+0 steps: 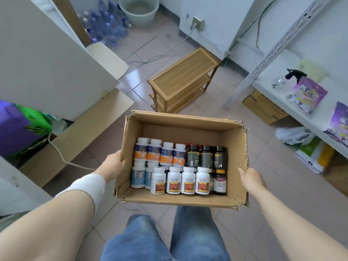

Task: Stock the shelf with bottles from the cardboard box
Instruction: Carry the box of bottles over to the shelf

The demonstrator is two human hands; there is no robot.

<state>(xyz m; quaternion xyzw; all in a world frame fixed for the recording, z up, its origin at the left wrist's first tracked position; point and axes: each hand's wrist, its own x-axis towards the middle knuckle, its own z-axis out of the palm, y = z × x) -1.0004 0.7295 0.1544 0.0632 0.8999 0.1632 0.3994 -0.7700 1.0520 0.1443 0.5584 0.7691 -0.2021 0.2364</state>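
An open cardboard box (180, 127) is held in front of me above the tiled floor. My left hand (113, 163) grips its left wall, thumb over the rim. My right hand (251, 178) holds the right wall, fingers hidden behind it. Inside stand several bottles: white ones with red labels (180, 180) at the front, white ones with orange-blue labels (161, 154) behind, dark ones (206, 157) on the right. The white metal shelf (293, 102) is to my right.
The shelf carries a black-topped spray bottle (293, 76) and purple bags (308, 95). A small wooden rack (184, 80) stands on the floor ahead. Flat cardboard (75, 140) and white boards lie left. Water bottles (107, 25) and a basin (139, 10) sit far back.
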